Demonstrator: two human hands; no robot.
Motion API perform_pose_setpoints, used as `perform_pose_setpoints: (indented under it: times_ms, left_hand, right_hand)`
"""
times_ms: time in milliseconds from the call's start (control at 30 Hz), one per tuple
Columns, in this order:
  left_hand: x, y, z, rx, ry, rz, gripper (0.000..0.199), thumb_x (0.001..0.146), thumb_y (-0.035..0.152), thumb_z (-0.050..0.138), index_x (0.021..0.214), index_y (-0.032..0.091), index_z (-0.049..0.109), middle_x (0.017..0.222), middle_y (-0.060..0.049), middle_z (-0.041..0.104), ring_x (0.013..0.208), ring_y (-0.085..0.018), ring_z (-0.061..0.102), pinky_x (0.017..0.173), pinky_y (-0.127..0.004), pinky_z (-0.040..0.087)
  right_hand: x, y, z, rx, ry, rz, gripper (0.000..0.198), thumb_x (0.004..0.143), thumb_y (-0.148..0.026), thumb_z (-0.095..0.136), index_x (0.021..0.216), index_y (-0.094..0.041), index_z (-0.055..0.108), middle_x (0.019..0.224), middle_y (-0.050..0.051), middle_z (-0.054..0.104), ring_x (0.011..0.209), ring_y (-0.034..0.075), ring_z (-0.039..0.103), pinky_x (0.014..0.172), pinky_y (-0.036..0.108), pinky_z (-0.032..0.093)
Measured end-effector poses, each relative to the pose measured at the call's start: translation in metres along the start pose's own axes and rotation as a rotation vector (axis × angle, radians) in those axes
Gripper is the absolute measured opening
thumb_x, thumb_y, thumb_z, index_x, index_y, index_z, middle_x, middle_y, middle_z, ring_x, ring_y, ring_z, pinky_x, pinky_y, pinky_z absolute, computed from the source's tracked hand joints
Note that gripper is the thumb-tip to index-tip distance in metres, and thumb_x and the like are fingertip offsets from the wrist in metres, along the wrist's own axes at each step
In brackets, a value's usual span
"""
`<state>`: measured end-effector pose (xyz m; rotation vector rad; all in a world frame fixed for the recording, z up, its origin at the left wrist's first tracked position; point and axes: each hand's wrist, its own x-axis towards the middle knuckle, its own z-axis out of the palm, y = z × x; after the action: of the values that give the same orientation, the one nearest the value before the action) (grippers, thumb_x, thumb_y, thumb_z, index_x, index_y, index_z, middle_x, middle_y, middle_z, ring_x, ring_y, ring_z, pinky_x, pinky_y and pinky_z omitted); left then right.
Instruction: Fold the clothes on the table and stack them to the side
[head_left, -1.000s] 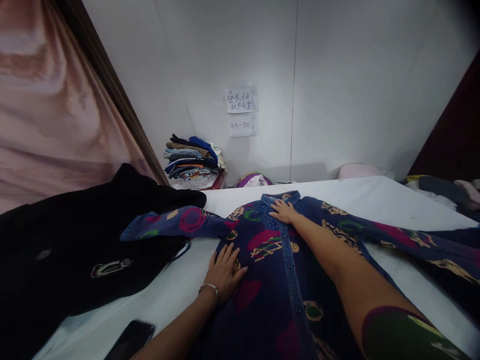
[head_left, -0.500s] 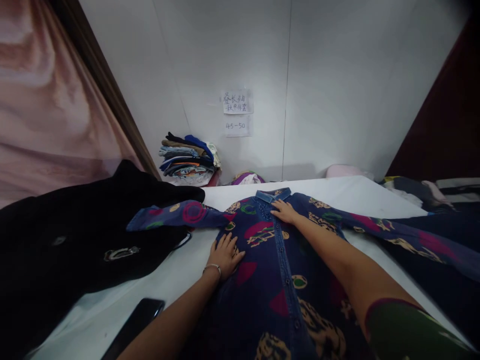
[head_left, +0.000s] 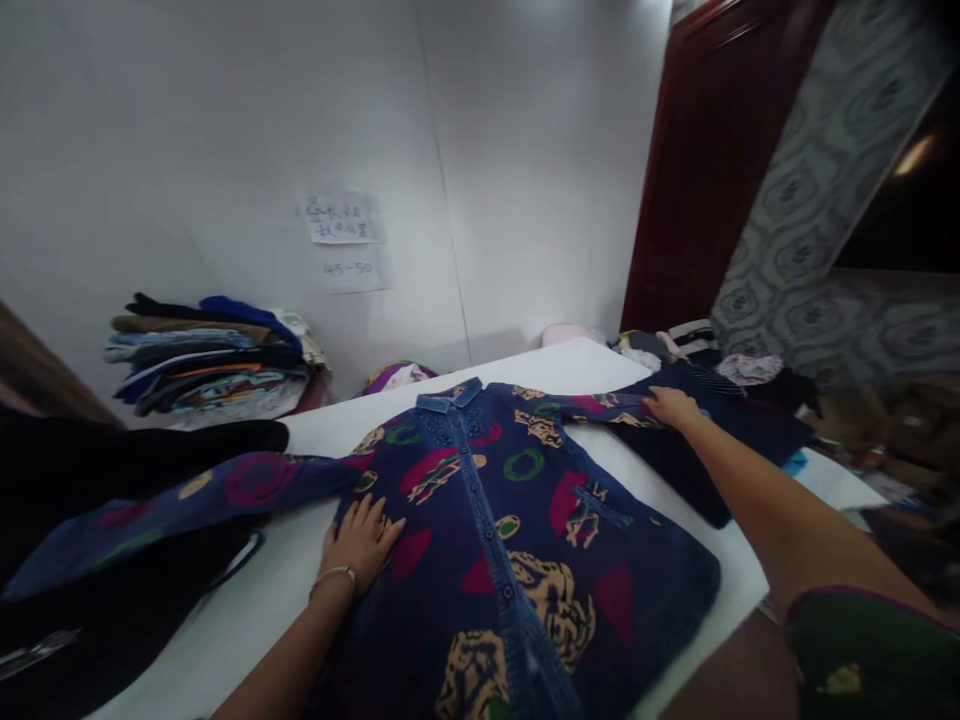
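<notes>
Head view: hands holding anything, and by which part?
Right hand touches the sleeve end of the navy, multicolour-patterned, button-front shirt; grip can't be told. Left hand lies spread on the shirt's side, holding nothing.

Table point(head_left: 255, 620): white top, spread before me; I see bare white along the far edge and in strips between the clothes.
Shirt point(head_left: 540, 500): patterned blue, front up, body flat on the white, collar point(head_left: 450, 398) toward the far edge, hem toward me.
Black garment point(head_left: 135, 620): on my left, with one sleeve point(head_left: 247, 490) of the shirt across it.
Navy garment point(head_left: 679, 475): on my right, with the other sleeve point(head_left: 600, 405) reaching onto it.
</notes>
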<state>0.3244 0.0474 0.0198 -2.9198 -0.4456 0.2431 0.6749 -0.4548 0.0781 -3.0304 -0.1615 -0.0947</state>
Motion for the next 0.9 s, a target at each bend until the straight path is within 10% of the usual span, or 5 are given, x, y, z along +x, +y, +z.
perform_pose_setpoints:
  times_ms: [467,667,900]
  left_hand:
    - [0.002,0.0,0.002,0.049,0.056,0.047,0.048,0.082,0.02,0.042,0.126,0.033,0.058,0.149,-0.008,0.035,0.14,-0.033,0.019,0.106,-0.058,0.02]
    - [0.001,0.002,-0.001,-0.048,0.03,-0.002,0.044,0.085,0.028,0.04,0.125,0.033,0.059,0.15,-0.007,0.034,0.14,-0.034,0.019,0.105,-0.059,0.021]
    - [0.013,0.027,-0.054,-0.236,0.059,-0.057,0.045,0.085,0.047,0.04,0.112,0.022,0.066,0.133,-0.014,0.053,0.131,-0.033,0.037,0.103,-0.056,0.027]
  right_hand:
    - [-0.025,0.054,-0.011,0.244,0.104,0.23,0.033,0.074,-0.035,0.064,0.097,-0.013,0.069,0.105,0.017,0.066,0.099,0.029,0.062,0.079,0.034,0.047]
    - [-0.021,0.024,-0.056,0.513,0.219,0.122,0.031,0.074,-0.033,0.064,0.098,-0.013,0.066,0.082,0.007,0.069,0.072,0.018,0.064,0.062,0.025,0.048]
    - [-0.055,-0.056,-0.127,1.384,0.193,-0.159,0.037,0.064,-0.029,0.075,0.097,-0.017,0.064,0.077,0.002,0.067,0.062,0.014,0.061,0.057,0.029,0.053]
